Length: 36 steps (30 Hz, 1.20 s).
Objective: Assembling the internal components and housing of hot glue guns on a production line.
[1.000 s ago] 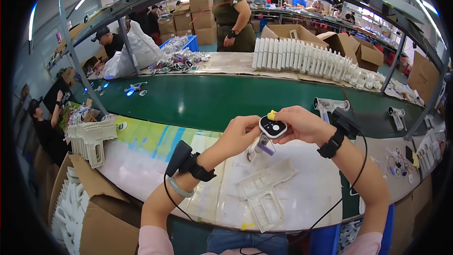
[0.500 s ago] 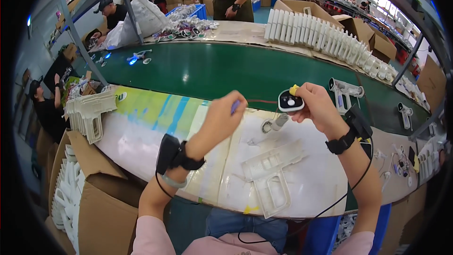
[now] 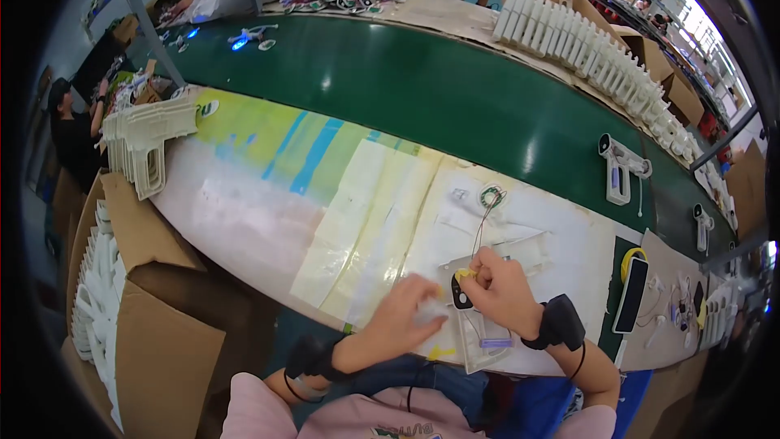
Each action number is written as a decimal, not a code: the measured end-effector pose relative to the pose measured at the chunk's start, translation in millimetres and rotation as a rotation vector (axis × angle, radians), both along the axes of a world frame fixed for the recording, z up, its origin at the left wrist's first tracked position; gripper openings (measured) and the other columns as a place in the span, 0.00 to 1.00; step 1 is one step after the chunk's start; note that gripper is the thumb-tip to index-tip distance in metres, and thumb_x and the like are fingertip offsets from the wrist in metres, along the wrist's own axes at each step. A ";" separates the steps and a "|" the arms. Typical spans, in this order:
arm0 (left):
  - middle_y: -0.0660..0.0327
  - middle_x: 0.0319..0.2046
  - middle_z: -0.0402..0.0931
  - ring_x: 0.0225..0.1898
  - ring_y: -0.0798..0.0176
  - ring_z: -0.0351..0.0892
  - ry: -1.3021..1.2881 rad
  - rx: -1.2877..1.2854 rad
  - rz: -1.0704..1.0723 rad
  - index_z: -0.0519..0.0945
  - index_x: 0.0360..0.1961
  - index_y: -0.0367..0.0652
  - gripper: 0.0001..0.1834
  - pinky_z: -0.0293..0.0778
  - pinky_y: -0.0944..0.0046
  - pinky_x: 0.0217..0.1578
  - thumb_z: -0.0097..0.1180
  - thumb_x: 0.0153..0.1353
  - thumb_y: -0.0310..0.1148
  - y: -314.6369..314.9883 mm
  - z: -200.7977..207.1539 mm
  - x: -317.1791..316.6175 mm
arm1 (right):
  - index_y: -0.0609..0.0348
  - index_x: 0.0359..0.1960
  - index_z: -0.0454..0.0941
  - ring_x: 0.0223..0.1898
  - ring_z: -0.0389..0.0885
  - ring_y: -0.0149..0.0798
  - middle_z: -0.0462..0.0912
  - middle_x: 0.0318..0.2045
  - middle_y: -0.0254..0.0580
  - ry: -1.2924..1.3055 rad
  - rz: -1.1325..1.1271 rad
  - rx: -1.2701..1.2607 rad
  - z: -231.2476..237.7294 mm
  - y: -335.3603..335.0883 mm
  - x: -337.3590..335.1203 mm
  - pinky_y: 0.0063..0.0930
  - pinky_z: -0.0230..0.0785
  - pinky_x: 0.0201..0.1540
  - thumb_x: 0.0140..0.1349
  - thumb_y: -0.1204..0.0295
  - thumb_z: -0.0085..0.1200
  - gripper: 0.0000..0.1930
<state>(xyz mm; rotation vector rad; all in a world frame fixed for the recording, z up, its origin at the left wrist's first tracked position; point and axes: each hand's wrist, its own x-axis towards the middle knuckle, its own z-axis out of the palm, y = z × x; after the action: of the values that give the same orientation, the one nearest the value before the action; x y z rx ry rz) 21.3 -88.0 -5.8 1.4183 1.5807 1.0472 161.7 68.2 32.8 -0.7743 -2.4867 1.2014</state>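
My right hand [image 3: 505, 297] pinches a small module with a black face [image 3: 460, 291] over the near part of the work table; something yellow shows at its fingertips. Beneath lies a white gun-shaped plastic half shell [image 3: 532, 252], partly hidden by that hand. In its handle frame sits a purple cylindrical cell [image 3: 496, 343]. Thin wires run from near the right hand to a round white-and-green disc [image 3: 491, 196] farther up the table. Left of the module, my left hand [image 3: 402, 313] is open, its fingers apart and slightly blurred, with a yellow bit by a fingertip.
Beyond the table runs a green conveyor belt [image 3: 366, 73] carrying assembled white guns [image 3: 621, 167]. Stacked white shells [image 3: 146, 142] stand at the left above a cardboard box [image 3: 175, 341] of white parts. A phone [image 3: 631, 295] and yellow tape roll [image 3: 627, 264] lie right. Other people work beyond.
Both hands have come down nearer to me, the right one with the module. The purple cell has left my left hand and lies in the handle frame. The view has shifted.
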 end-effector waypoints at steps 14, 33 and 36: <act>0.52 0.55 0.72 0.59 0.53 0.71 0.211 0.293 0.243 0.61 0.65 0.35 0.43 0.62 0.55 0.57 0.68 0.48 0.32 16.7 -41.3 -0.8 | 0.62 0.29 0.71 0.11 0.71 0.29 0.73 0.10 0.41 -0.130 -0.012 0.057 0.8 -11.4 -33.1 0.25 0.59 0.17 0.56 0.77 0.59 0.07; 0.53 0.58 0.71 0.59 0.48 0.67 0.049 0.227 0.217 0.67 0.60 0.37 0.40 0.60 0.55 0.61 0.72 0.45 0.28 16.4 -40.1 -9.2 | 0.61 0.40 0.76 0.22 0.83 0.36 0.85 0.30 0.42 -0.271 -0.067 0.073 27.9 -24.6 37.9 0.24 0.72 0.23 0.55 0.73 0.65 0.13; 0.55 0.60 0.70 0.60 0.49 0.67 0.097 0.200 0.166 0.65 0.61 0.37 0.41 0.60 0.55 0.61 0.72 0.45 0.27 17.2 -35.0 -9.8 | 0.63 0.43 0.78 0.38 0.82 0.45 0.82 0.45 0.45 -0.296 0.271 0.346 18.0 -32.3 61.6 0.35 0.77 0.36 0.43 0.75 0.65 0.21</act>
<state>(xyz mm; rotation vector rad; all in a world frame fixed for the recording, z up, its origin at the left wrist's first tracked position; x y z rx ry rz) 11.5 -70.8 -40.8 1.5095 1.7259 1.2817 223.3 35.9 50.8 -0.5679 -3.0097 0.7329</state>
